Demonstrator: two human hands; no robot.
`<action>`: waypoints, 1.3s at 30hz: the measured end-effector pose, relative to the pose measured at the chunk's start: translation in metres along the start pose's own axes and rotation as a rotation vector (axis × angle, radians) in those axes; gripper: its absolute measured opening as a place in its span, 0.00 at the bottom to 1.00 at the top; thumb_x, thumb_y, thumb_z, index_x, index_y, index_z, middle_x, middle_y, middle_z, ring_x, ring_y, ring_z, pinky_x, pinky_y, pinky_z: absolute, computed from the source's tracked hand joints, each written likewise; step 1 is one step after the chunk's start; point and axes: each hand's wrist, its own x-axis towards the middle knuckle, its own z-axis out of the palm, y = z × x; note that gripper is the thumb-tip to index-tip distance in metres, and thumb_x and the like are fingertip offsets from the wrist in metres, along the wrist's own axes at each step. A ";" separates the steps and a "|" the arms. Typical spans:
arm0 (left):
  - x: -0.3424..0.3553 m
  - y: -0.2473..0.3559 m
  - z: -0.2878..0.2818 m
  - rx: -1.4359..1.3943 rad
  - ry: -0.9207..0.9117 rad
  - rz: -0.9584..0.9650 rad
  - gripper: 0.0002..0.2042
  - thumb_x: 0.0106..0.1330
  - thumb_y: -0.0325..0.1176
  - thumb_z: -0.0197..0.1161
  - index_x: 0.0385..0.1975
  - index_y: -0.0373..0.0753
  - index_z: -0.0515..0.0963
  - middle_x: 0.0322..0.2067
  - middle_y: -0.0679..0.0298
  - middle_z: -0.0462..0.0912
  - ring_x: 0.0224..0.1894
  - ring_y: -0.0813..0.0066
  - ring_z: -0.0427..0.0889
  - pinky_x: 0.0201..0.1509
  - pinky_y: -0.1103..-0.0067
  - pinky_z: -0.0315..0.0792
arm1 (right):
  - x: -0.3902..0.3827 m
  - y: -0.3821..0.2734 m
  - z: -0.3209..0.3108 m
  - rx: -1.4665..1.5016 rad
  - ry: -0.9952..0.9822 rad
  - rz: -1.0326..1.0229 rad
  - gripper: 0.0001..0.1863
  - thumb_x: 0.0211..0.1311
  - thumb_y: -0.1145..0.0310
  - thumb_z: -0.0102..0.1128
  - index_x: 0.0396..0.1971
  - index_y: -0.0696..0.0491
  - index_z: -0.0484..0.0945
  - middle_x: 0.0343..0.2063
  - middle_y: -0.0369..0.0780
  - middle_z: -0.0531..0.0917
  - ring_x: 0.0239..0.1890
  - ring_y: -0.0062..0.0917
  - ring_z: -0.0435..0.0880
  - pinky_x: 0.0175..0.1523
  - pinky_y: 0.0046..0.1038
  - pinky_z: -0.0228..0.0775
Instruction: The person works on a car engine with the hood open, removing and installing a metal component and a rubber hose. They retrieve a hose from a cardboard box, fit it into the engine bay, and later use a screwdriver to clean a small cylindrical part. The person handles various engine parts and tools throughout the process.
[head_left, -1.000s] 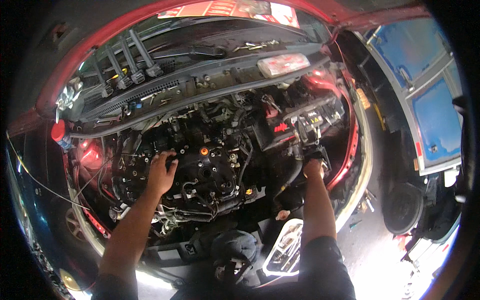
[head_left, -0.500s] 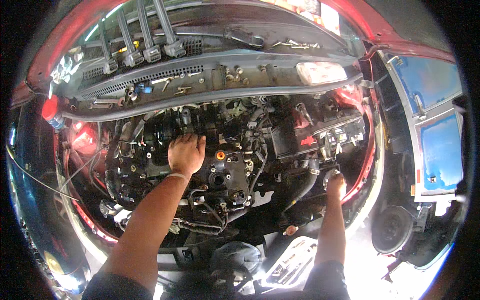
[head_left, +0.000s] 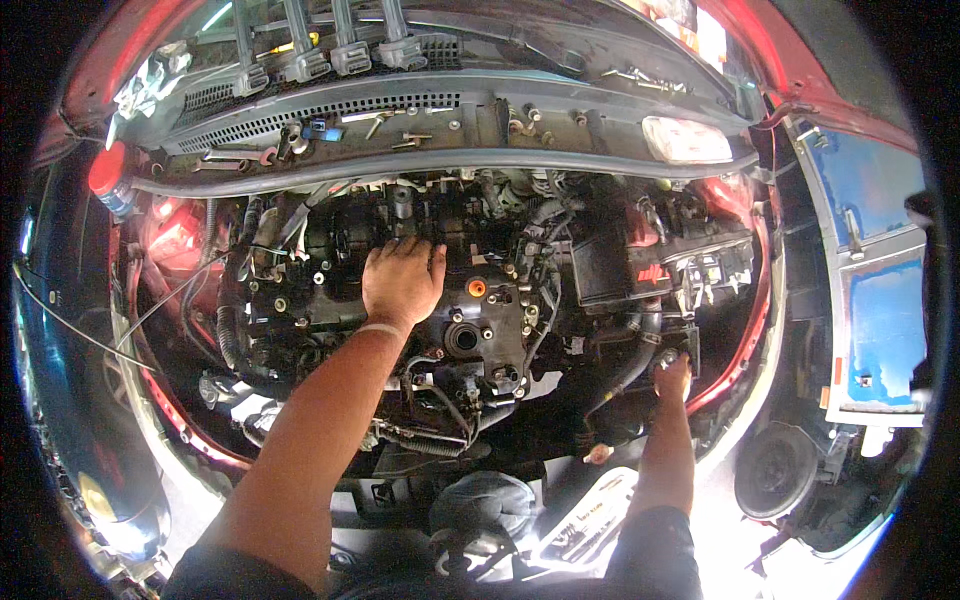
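Note:
My left hand (head_left: 403, 283) lies palm down on the dark engine (head_left: 340, 312), its fingers stretched toward the far side. Just right of it, an orange-ringed hole (head_left: 476, 289) and a round black opening (head_left: 462, 340) show in the engine's top. My right hand (head_left: 674, 377) is reaching down at the front right of the engine bay, closed at a small shiny metal part (head_left: 668, 357). Its fingers are mostly hidden, and what they hold I cannot make out. Close by run a dark hose (head_left: 630, 368) and, farther back, the car battery (head_left: 612, 262).
Loose bolts (head_left: 410, 137), wrenches (head_left: 225, 160) and several ignition coils (head_left: 350, 58) lie along the windshield base. A red-capped container (head_left: 110, 175) stands at the left corner. At the front lies a light tool tray (head_left: 590, 520); blue-and-white panels (head_left: 882, 330) stand at right.
The view has shifted, so the engine bay sits farther right and higher. My left hand stays on the same part of the engine. My right hand has moved slightly toward the hose.

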 end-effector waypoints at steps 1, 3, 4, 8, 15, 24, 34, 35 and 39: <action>0.000 0.000 0.001 -0.026 0.048 0.021 0.17 0.68 0.45 0.54 0.23 0.41 0.79 0.25 0.56 0.81 0.29 0.53 0.81 0.37 0.61 0.74 | 0.000 -0.001 -0.006 -0.079 -0.026 -0.025 0.36 0.49 0.53 0.69 0.56 0.56 0.69 0.53 0.56 0.73 0.56 0.53 0.75 0.58 0.45 0.71; 0.000 0.000 0.001 -0.039 0.023 0.004 0.16 0.68 0.45 0.54 0.24 0.41 0.79 0.25 0.56 0.81 0.29 0.54 0.82 0.38 0.61 0.74 | -0.003 -0.007 -0.024 -0.167 0.078 -0.098 0.36 0.48 0.47 0.70 0.50 0.57 0.72 0.43 0.54 0.81 0.50 0.51 0.78 0.54 0.45 0.73; 0.000 0.000 0.001 -0.041 0.028 0.000 0.16 0.68 0.45 0.54 0.24 0.40 0.78 0.25 0.56 0.82 0.30 0.54 0.82 0.38 0.61 0.73 | -0.009 -0.011 -0.037 -0.152 0.193 -0.105 0.34 0.47 0.47 0.70 0.46 0.57 0.74 0.42 0.53 0.81 0.48 0.50 0.78 0.53 0.45 0.74; 0.001 -0.002 0.001 -0.020 -0.075 -0.031 0.16 0.68 0.45 0.53 0.25 0.41 0.79 0.29 0.61 0.82 0.34 0.59 0.82 0.43 0.65 0.73 | -0.080 -0.045 -0.110 0.083 0.053 -0.133 0.24 0.50 0.57 0.68 0.40 0.60 0.77 0.38 0.53 0.82 0.46 0.47 0.80 0.50 0.42 0.74; 0.000 0.000 0.001 -0.009 -0.109 -0.048 0.16 0.67 0.46 0.53 0.26 0.42 0.80 0.30 0.60 0.82 0.35 0.58 0.82 0.43 0.65 0.73 | -0.176 -0.233 -0.148 0.449 0.131 -1.119 0.25 0.50 0.81 0.62 0.52 0.53 0.75 0.50 0.50 0.78 0.51 0.50 0.78 0.55 0.40 0.73; 0.002 -0.002 0.002 -0.029 -0.131 -0.064 0.17 0.68 0.47 0.52 0.25 0.43 0.80 0.31 0.61 0.82 0.34 0.58 0.82 0.42 0.65 0.73 | -0.081 -0.398 -0.004 0.492 0.050 -0.916 0.35 0.50 0.72 0.67 0.61 0.56 0.66 0.54 0.57 0.76 0.56 0.52 0.76 0.61 0.42 0.70; -0.002 -0.007 0.007 -0.093 0.022 -0.014 0.17 0.66 0.48 0.55 0.22 0.43 0.78 0.23 0.59 0.82 0.26 0.56 0.81 0.33 0.63 0.73 | -0.082 -0.346 -0.023 -0.209 -0.200 -1.154 0.28 0.56 0.76 0.53 0.60 0.50 0.69 0.51 0.56 0.77 0.53 0.52 0.78 0.57 0.44 0.72; -0.002 -0.006 0.007 -0.098 0.028 -0.016 0.17 0.66 0.48 0.55 0.22 0.43 0.78 0.23 0.60 0.82 0.25 0.56 0.81 0.33 0.64 0.73 | -0.081 -0.347 -0.022 -0.204 -0.166 -1.197 0.28 0.56 0.76 0.53 0.60 0.50 0.68 0.50 0.56 0.78 0.53 0.51 0.78 0.57 0.43 0.72; -0.001 -0.006 0.007 -0.085 0.036 -0.014 0.17 0.65 0.48 0.56 0.22 0.43 0.78 0.23 0.60 0.82 0.26 0.56 0.81 0.33 0.63 0.73 | -0.078 -0.365 -0.009 -0.156 -0.126 -1.170 0.27 0.58 0.74 0.52 0.60 0.50 0.71 0.47 0.55 0.81 0.52 0.47 0.80 0.57 0.43 0.73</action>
